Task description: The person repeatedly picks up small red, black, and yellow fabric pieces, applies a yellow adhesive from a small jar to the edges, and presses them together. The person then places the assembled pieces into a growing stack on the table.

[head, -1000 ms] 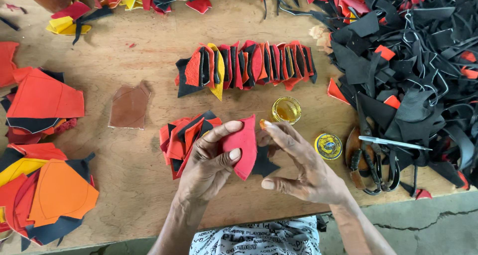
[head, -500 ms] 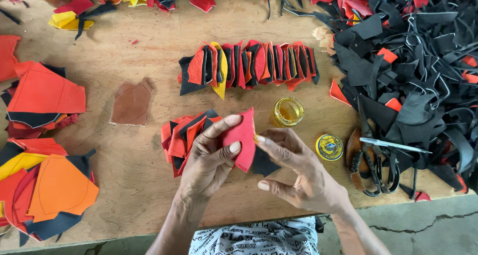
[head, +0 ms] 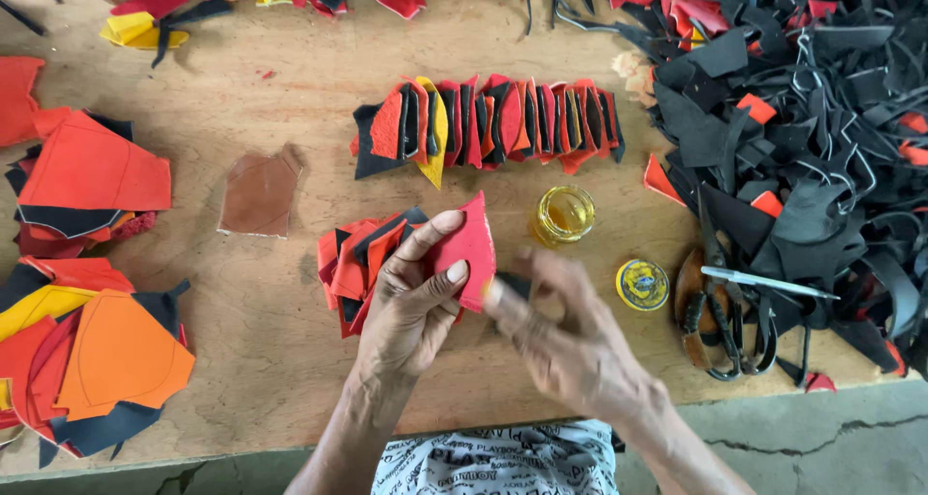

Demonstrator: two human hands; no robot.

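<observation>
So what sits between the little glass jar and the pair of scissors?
In the head view, a round yellow lid lies flat on the wooden table between the glass jar and the scissors.

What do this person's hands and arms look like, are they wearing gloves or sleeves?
No gloves and no sleeves show: the left hand and right hand are bare, as are both forearms. No rings or watch show, though the right hand is blurred. Fingernails look short. A white printed garment shows below.

Soft, even daylight over wooden table (head: 290, 99); no clear single source. Shadows faint, short, tucked under leather scraps and left hand (head: 411, 302). Small glare on glass jar (head: 564, 215) and scissors blade (head: 764, 280). Right hand (head: 570, 345) motion-blurred, fingers smeared. Rest sharp. Mild wide-angle bending at frame edges. Colours saturated, no noise.
</observation>
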